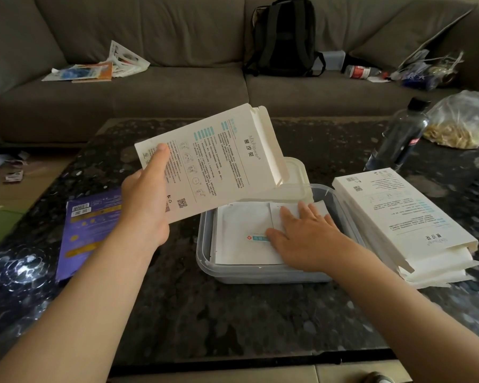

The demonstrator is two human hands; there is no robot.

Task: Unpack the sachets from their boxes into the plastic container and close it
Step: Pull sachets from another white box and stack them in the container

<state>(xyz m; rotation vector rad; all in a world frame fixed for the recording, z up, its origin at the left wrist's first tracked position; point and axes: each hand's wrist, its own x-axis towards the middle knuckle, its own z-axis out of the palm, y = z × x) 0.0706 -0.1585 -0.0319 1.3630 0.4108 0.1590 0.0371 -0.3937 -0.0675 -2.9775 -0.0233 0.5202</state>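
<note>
A clear plastic container [205, 261] stands mid-table with white sachets [241, 233] lying flat inside. Its lid [299, 178] lies just behind it, partly hidden. My left hand [144, 205] grips a white printed box [213, 164] by its lower left corner, tilted above the container's back left, its open flap end pointing up and right. My right hand [304, 236] rests flat, fingers spread, on the sachets in the container. A stack of white boxes [398, 219] lies to the right of the container, open ends toward me.
A purple flattened box [86, 228] lies on the dark stone table [233, 313] at left. A dark bottle [401, 136] and a plastic bag [462, 120] stand at back right. Behind is a grey sofa [177, 92] with a backpack [285, 37] and litter.
</note>
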